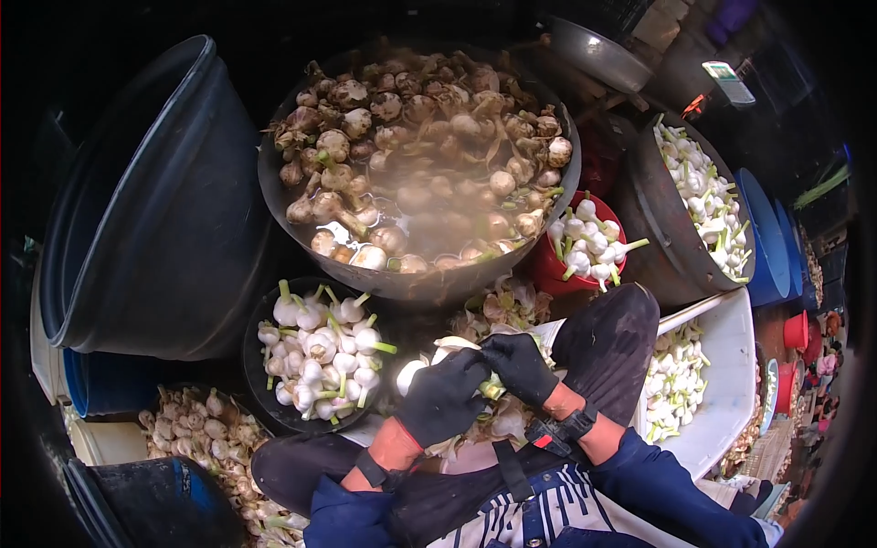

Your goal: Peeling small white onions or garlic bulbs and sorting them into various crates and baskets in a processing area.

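Observation:
Black gloves cover both of my hands, which meet above my lap. My left hand [444, 397] is closed around a few garlic bulbs [410, 377], whose white heads stick out past the fingers at the left. Against it, my right hand [519, 366] pinches at the garlic with bent fingertips; what exactly lies between them is hidden. A cut green stem [492, 389] shows between the two hands. Loose papery garlic skins [510, 301] lie beyond and beneath them. Left of my hands is a black basin [255, 383] of clean white garlic bulbs [322, 346] with short green stems.
A wide metal basin [411, 282] ahead holds muddy garlic in brown water. To its right are a red bucket [548, 270], a tilted metal pot [658, 219] and a white tub [730, 370], all with garlic. A large dark barrel [185, 205] leans at left, above unwashed garlic [205, 428].

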Tool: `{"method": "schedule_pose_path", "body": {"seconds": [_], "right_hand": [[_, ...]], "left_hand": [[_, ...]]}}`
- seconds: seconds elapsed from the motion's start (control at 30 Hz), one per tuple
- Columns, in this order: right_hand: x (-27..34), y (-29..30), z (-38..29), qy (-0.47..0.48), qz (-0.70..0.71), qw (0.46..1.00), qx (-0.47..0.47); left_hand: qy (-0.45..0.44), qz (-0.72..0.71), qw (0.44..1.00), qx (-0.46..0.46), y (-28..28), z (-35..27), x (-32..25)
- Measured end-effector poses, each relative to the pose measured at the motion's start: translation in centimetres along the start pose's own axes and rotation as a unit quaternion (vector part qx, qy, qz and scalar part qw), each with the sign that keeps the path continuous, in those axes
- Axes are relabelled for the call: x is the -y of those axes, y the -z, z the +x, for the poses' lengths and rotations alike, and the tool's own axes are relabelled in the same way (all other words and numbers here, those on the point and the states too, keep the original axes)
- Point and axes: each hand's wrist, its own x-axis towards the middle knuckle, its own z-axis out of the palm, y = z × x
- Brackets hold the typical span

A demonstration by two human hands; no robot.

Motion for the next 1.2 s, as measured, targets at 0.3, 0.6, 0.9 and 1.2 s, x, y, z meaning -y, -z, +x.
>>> {"method": "schedule_pose_path", "body": {"seconds": [0.3,0.6,0.9,1.2], "right_hand": [[-3.3,-2.0,-0.6,0.157,0.006,0.986,0.055],[-0.3,-0.6,-2.2,0.045,0.108,0.993,0.026],[1.8,1.1,-6.9,0.063,-0.030,0.939,0.337],[3.1,-0.4,-3.1,0.124,-0.135,0.981,0.065]], "left_hand": [[0.007,0.003,1.000,0.016,0.4,-0.3,1.0],[0.225,-0.255,0.934,-0.111,0.8,-0.4,2.6],[0.357,-0.338,0.828,-0.269,0.2,-0.1,5.3],[0.292,-0.189,0.894,-0.284,-1.0,-0.3,4.5]]}}
